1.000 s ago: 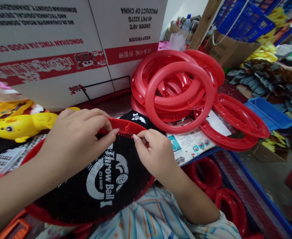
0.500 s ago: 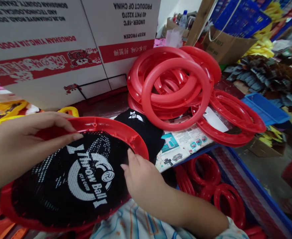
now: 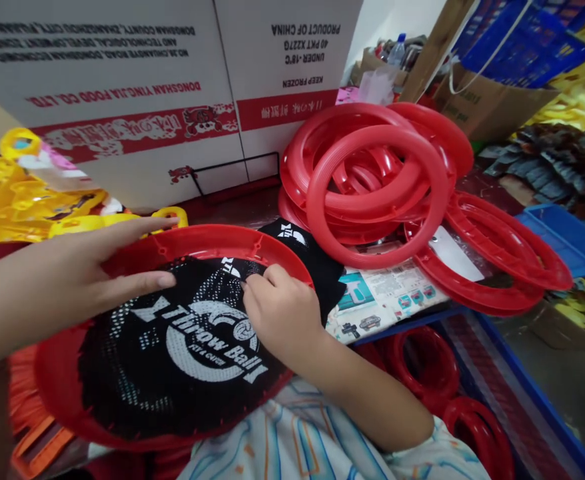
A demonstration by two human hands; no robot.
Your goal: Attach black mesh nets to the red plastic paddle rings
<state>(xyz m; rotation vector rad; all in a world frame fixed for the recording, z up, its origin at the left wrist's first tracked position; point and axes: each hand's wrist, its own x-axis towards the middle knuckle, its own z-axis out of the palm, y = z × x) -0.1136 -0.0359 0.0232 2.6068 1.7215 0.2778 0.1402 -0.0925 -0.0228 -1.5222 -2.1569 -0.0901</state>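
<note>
Since the earlier head frame, the right hand (image 3: pixel 287 310) has moved off the rim of the red ring (image 3: pixel 212 241) and inward over the black cloth (image 3: pixel 147 387), its closed fingers seeming to pinch a fold there. At left of the frame, the left hand (image 3: pixel 80 273) is open, fingers spread over the rim. Ring and cloth lie left of centre in the lower half; the upper edge looks unsettled. Loose rings (image 3: pixel 317 200) fill the upper right.
</note>
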